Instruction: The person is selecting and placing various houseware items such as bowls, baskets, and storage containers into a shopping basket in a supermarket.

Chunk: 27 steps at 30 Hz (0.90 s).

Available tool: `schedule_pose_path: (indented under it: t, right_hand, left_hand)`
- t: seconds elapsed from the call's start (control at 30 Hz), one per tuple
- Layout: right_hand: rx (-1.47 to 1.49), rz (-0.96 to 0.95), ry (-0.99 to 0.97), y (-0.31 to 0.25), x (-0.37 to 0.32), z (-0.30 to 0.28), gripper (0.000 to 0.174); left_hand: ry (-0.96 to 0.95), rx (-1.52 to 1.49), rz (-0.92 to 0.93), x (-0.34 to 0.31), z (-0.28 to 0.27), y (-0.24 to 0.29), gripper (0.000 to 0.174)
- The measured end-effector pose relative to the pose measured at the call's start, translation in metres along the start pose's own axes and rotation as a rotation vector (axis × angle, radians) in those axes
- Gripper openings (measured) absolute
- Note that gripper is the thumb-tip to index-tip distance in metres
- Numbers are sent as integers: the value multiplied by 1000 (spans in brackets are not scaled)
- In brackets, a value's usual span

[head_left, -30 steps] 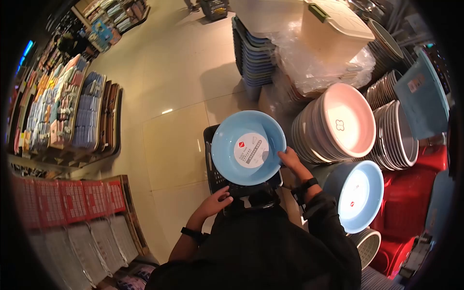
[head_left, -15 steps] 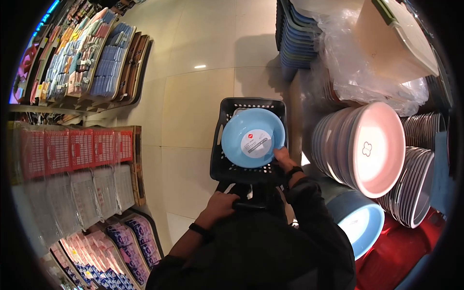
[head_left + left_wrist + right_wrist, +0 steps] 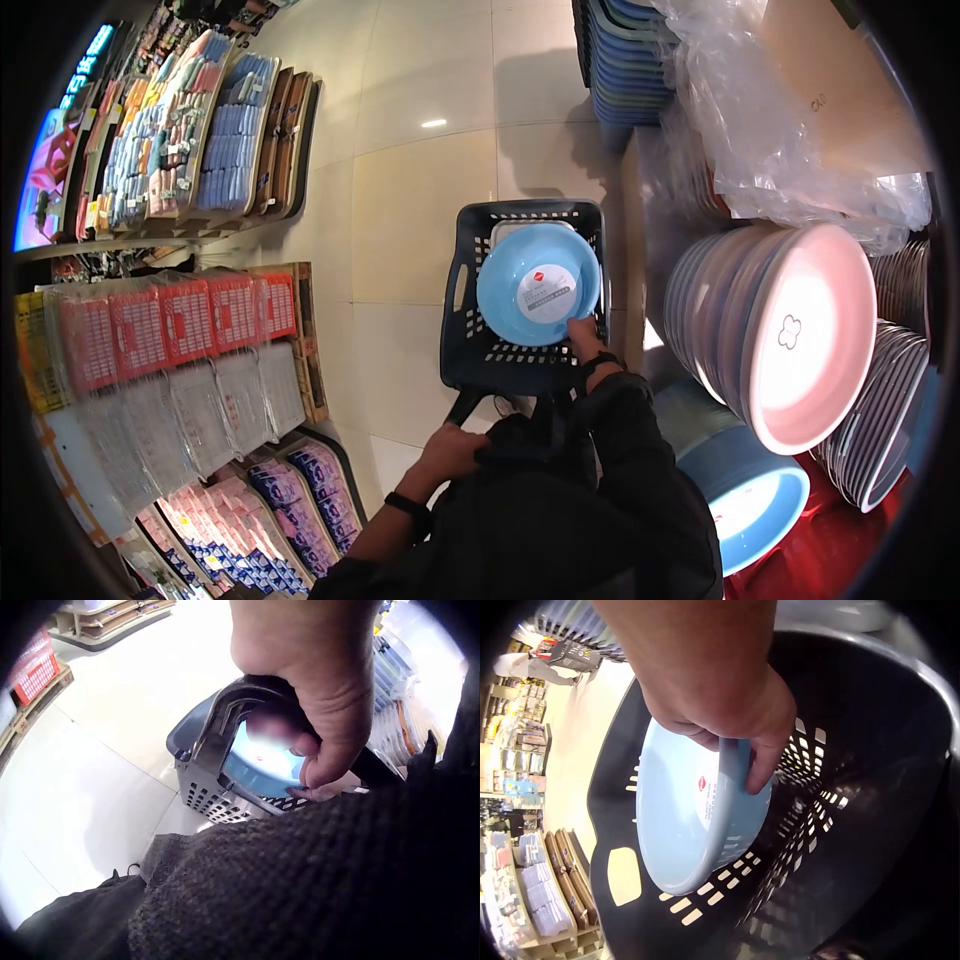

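Note:
A light blue basin (image 3: 508, 290) with a round white label is inside a dark perforated basket (image 3: 462, 345). My right hand (image 3: 586, 340) pinches the basin's near right rim; in the right wrist view that hand (image 3: 727, 712) has its thumb outside the basin (image 3: 676, 817) and its fingers over the inner side, and the basin tilts within the basket (image 3: 615, 802). My left hand (image 3: 452, 452) is curled round the dark handle at the basket's near side. The left wrist view shows this hand (image 3: 322, 690) gripping the handle (image 3: 217, 727), with the basket (image 3: 196, 787) beyond it.
Stacked pink-topped basins (image 3: 815, 340) and a larger blue basin (image 3: 745, 510) stand on the right. Plastic wrap (image 3: 740, 120) covers goods above them. Red baskets (image 3: 185, 320) on a pallet (image 3: 310, 350) and a towel display (image 3: 230, 140) line the left, beside the tiled floor (image 3: 400, 240).
The blue basin has gone down into the basket, held by my right hand throughout. My left hand, earlier loose with fingers apart, has closed round the handle. The head view has shifted.

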State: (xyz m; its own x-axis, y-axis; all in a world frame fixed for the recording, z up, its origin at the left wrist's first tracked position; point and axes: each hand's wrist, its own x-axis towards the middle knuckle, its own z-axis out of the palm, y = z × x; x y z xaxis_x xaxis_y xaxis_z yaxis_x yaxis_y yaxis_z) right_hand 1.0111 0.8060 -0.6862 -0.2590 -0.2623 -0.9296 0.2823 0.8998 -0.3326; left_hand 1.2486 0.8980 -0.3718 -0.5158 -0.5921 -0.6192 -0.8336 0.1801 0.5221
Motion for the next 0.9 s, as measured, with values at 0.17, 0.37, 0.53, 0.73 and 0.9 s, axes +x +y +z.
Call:
schedule_pose_path:
  t: [0.17, 0.37, 0.53, 0.73, 0.9]
  right_hand:
    - [4, 20, 15, 9, 20, 9, 49]
    - [40, 45, 27, 24, 48, 18, 46]
    - [-40, 107, 154, 62, 89, 30, 44]
    - [59, 44, 155, 44, 67, 23, 52]
    - [100, -77, 87, 33, 47, 11, 54]
  left_hand:
    - [-84, -16, -83, 2, -1, 5, 22]
    - [-135, -32, -107, 3, 8, 2, 26]
    - [-166, -20, -89, 2, 5, 4, 27]
    - [-161, -20, -63, 1, 3, 5, 25]
    - [-213, 1, -85, 5, -5, 5, 24]
